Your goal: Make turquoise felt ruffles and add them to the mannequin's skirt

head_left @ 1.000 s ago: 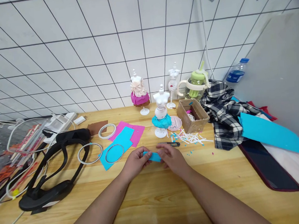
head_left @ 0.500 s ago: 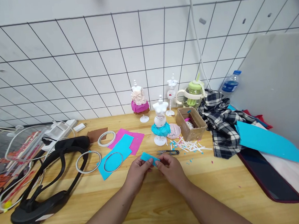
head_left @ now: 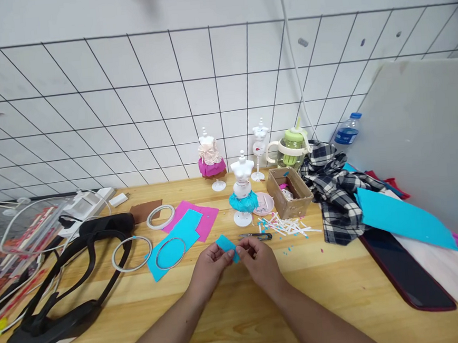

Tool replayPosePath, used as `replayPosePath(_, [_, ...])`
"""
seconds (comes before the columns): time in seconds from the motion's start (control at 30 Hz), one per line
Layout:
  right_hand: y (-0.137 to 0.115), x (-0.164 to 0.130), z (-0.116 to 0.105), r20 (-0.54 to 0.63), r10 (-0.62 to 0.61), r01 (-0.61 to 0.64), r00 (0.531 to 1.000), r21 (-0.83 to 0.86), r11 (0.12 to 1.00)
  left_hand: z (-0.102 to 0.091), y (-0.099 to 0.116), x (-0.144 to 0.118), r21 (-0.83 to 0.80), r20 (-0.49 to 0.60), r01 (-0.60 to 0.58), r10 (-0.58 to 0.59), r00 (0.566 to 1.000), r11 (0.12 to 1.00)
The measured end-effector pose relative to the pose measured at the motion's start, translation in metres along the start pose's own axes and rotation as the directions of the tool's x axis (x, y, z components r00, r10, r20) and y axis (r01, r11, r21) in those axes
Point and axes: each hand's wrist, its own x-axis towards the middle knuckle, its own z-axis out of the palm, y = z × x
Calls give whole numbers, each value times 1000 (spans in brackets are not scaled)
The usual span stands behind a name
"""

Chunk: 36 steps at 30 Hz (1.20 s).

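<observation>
Between my hands is a small bright-blue piece of fabric or paper (head_left: 224, 242), pinched at its lower edges. My left hand (head_left: 210, 268) grips its left side between thumb and fingers; my right hand (head_left: 260, 261) pinches its right side. Just beyond the right fingers lies a pair of thread snips (head_left: 258, 237) on the table. Farther back stands a white mini dress form (head_left: 242, 169) wearing a ruffled blue skirt (head_left: 243, 202). To the left a larger blue sheet (head_left: 191, 223) overlaps a pink sheet (head_left: 211, 219), with an embroidery hoop (head_left: 185, 247) lying on the blue one.
White paper strips (head_left: 286, 225) are scattered near a cardboard box (head_left: 300, 207) and a pink dish (head_left: 270, 204). Two more dress forms stand by the wall, one in a pink skirt (head_left: 212, 167). A black headset frame (head_left: 93, 309) lies left; plaid cloth (head_left: 339, 221) and a phone (head_left: 412, 278) lie right.
The blue piece has turned in my fingers, its right end now pointing more downward. Both hands keep hold of it. The whole view has shifted slightly.
</observation>
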Motion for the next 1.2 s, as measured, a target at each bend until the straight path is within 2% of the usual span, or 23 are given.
replayPosePath(0.1, [0, 0, 0, 14, -18, 18, 1000, 10, 1000, -1, -2, 1, -23, -17, 1, -1, 1000, 1000])
replayPosePath(0.33, [3, 1, -2, 34, -5, 3, 999, 75, 997, -1, -1, 2, -57, 28, -5, 6, 1000, 998])
replayPosePath(0.4, [3, 3, -8, 41, -30, 30, 999, 10, 1000, -1, -1, 3, -55, 19, 12, -11, 1000, 998])
replayPosePath(0.47, [3, 6, -19, 48, -128, 134, 991, -164, 977, -2, -1, 4, -110, -5, 24, -24, 1000, 994])
replayPosePath(0.53, [4, 10, -32, 111, -296, 314, 949, -445, 839, -4, -1, 5, -195, -19, 35, -40, 999, 980])
replayPosePath(0.57, [5, 11, -38, 139, -314, 336, 939, -564, 755, -4, -1, 5, -233, -18, 44, -49, 999, 972])
replayPosePath(0.67, [9, 15, -45, 187, -253, 302, 949, -766, 568, -5, -1, 6, -290, 1, 69, -72, 997, 954])
replayPosePath(0.77, [11, 14, -43, 163, -228, 259, 960, -826, 501, -5, -2, 7, -297, -4, 73, -77, 997, 952])
replayPosePath(0.83, [8, 12, -41, 130, -283, 269, 950, -804, 531, -4, -4, 8, -295, -30, 42, -53, 998, 955])
replayPosePath(0.9, [3, 8, -38, 66, -321, 268, 945, -718, 643, -4, -6, 10, -287, -94, -40, 13, 995, 957])
replayPosePath(0.97, [-3, 2, -33, -2, -242, 201, 970, -548, 812, -4, -7, 10, -272, -196, -141, 89, 977, 952])
replayPosePath(1.03, [-8, -6, -25, 11, -67, 67, 998, -330, 941, -4, -6, 9, -262, -297, -209, 128, 946, 942])
replayPosePath(1.1, [-10, -15, -15, 82, 8, 7, 997, -174, 985, -2, -6, 7, -270, -336, -224, 126, 933, 936])
replayPosePath(1.2, [-7, -25, -2, 172, 1, 11, 985, -72, 997, 1, -5, 5, -304, -298, -202, 108, 949, 931])
